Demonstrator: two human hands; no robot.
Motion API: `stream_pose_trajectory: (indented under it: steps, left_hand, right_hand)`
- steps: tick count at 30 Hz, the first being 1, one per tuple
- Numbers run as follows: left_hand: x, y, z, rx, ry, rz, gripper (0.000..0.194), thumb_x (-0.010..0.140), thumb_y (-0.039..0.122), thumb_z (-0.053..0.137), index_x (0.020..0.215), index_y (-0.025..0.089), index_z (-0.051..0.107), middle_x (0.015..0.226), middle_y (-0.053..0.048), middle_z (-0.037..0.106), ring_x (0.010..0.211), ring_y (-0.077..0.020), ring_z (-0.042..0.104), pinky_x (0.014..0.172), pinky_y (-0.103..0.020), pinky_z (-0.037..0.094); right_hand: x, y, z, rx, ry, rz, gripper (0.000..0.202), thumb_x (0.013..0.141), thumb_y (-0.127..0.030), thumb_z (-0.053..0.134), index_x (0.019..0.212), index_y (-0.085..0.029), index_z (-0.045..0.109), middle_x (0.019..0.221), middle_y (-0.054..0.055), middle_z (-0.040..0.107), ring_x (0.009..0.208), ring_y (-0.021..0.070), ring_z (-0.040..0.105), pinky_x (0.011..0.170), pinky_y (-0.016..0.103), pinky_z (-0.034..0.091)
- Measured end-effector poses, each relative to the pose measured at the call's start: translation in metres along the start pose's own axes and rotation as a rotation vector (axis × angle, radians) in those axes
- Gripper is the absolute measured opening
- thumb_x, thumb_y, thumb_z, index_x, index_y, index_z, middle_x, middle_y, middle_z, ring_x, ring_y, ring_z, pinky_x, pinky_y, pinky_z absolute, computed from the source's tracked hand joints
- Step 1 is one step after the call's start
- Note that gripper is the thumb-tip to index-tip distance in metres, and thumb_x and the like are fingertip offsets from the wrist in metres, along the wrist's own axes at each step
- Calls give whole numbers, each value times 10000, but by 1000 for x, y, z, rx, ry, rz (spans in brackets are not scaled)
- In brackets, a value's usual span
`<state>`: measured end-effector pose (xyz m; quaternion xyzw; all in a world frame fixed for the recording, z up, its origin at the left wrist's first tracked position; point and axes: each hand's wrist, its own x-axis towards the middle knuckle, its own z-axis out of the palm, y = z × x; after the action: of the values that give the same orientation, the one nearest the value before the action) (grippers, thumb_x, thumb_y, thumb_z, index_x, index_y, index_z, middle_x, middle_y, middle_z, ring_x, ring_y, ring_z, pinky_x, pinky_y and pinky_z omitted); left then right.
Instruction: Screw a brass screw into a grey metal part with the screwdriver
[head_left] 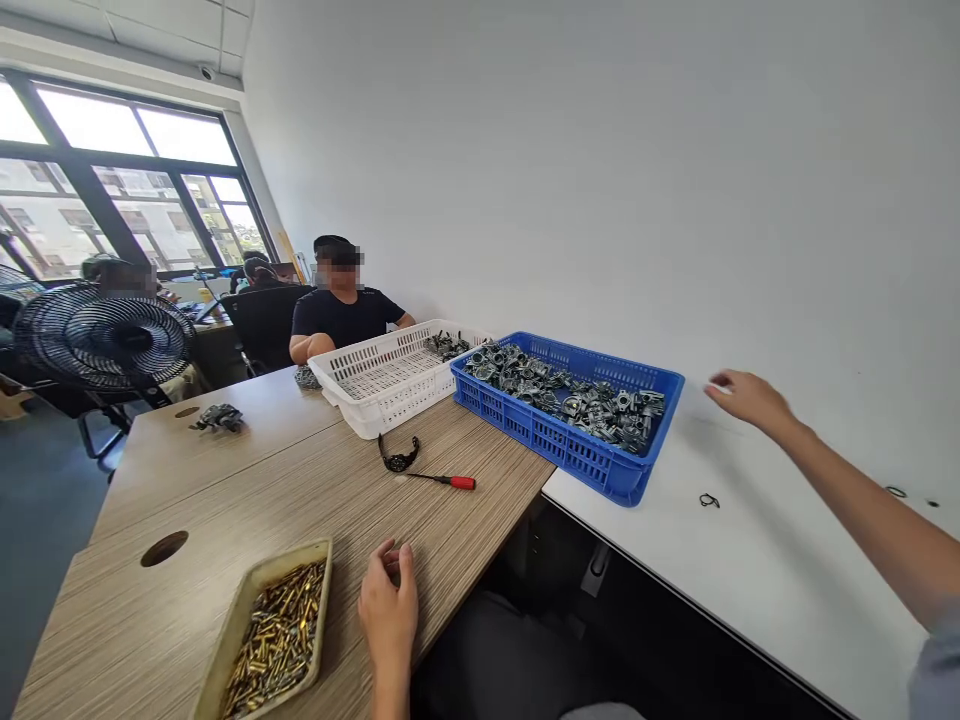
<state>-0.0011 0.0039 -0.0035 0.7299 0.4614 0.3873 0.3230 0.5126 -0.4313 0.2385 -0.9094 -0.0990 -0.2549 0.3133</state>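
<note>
My left hand (388, 598) rests at the wooden table's near edge, right of a tray (324, 612) of brass-coloured and silver pins. Its fingers are loosely curled, thumb apart, with nothing visible in them. Over the white table (660, 540), right of the blue basket (559, 450), my right hand (750, 400) is raised with fingers bent and slightly apart; no object shows there. The blue basket holds many grey metal parts (525, 380). A small dark ring-shaped part (709, 500) lies on the white table below my right hand.
Behind the tray lie a red-handled screwdriver (463, 483) and a black watch (399, 457). A white basket (390, 405) with some grey parts adjoins the blue one. Another person (345, 318) sits behind it. More parts (220, 418) are at left, near a fan (112, 335).
</note>
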Motion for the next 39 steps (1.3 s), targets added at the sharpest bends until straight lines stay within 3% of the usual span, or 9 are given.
stream_pose_trajectory:
  steps: [2, 4, 8, 11, 15, 22, 30, 35, 39]
  left_hand:
    - [0, -1, 0, 10, 0, 1, 614, 978, 732, 502, 1253, 218, 691, 1122, -160, 859, 1088, -399, 827, 1045, -584, 631]
    - [1, -1, -1, 26, -1, -4, 629, 972, 743, 503, 1251, 213, 698, 1125, -166, 862, 1085, -404, 826, 1038, -588, 630]
    - [0, -2, -2, 57, 13, -3, 646, 973, 755, 503, 1248, 210, 714, 1118, -171, 862, 1082, -404, 827, 1023, -581, 635]
    - [-2, -2, -3, 69, 41, 24, 619, 985, 753, 509, 1220, 220, 720, 1116, -169, 861, 1100, -396, 830, 1025, -564, 641]
    - [-3, -3, -4, 73, 71, 35, 609, 989, 758, 502, 1183, 224, 721, 1111, -174, 861, 1086, -389, 836, 1019, -559, 646]
    - [-3, -4, -6, 102, 60, 46, 621, 999, 759, 512, 1205, 213, 723, 1099, -173, 859, 1071, -385, 832, 1020, -567, 643]
    - [-4, -3, -6, 131, 61, 42, 648, 999, 770, 508, 1219, 207, 740, 1099, -173, 855, 1080, -382, 827, 1020, -561, 645]
    - [-4, -2, -6, 125, 58, 31, 650, 1002, 771, 508, 1234, 206, 733, 1114, -175, 853, 1088, -388, 822, 1021, -563, 638]
    - [-5, -2, -6, 106, 43, 23, 648, 1005, 757, 519, 1262, 201, 731, 1131, -179, 852, 1106, -395, 818, 1027, -567, 630]
  right_hand:
    - [17, -59, 53, -24, -267, -213, 98, 984, -246, 795, 988, -151, 818, 1138, 231, 844, 963, 253, 748, 909, 422, 515]
    - [21, -122, 104, -31, -416, -393, 240, 1057, -276, 720, 1189, -102, 819, 1267, 238, 832, 1126, 267, 761, 995, 386, 523]
    - [6, -223, 197, -14, -659, -495, 286, 1042, -286, 761, 1298, -165, 802, 1413, 206, 810, 1264, 321, 760, 1006, 347, 573]
    - [-10, -259, 253, 6, -739, -471, 318, 1056, -313, 742, 1332, -162, 786, 1459, 223, 788, 1293, 350, 762, 1048, 379, 594]
    - [-28, -258, 301, 32, -772, -393, 560, 1094, -474, 703, 1528, -120, 684, 1668, 331, 613, 1508, 461, 643, 1182, 531, 558]
    - [-13, -230, 331, 133, -932, -395, 707, 1056, -557, 759, 1619, -144, 648, 1692, 274, 634, 1542, 422, 648, 1239, 480, 536]
    - [3, -217, 340, 223, -991, -366, 1198, 736, -739, 1031, 1696, -179, 580, 1768, 267, 557, 1588, 470, 593, 1290, 546, 510]
    - [5, -215, 332, 302, -928, -302, 1109, 710, -773, 1032, 1571, -163, 692, 1680, 277, 638, 1539, 498, 627, 1286, 594, 507]
    - [13, -209, 322, 414, -793, -165, 960, 788, -744, 996, 1471, -118, 745, 1586, 290, 698, 1541, 492, 616, 1262, 555, 523]
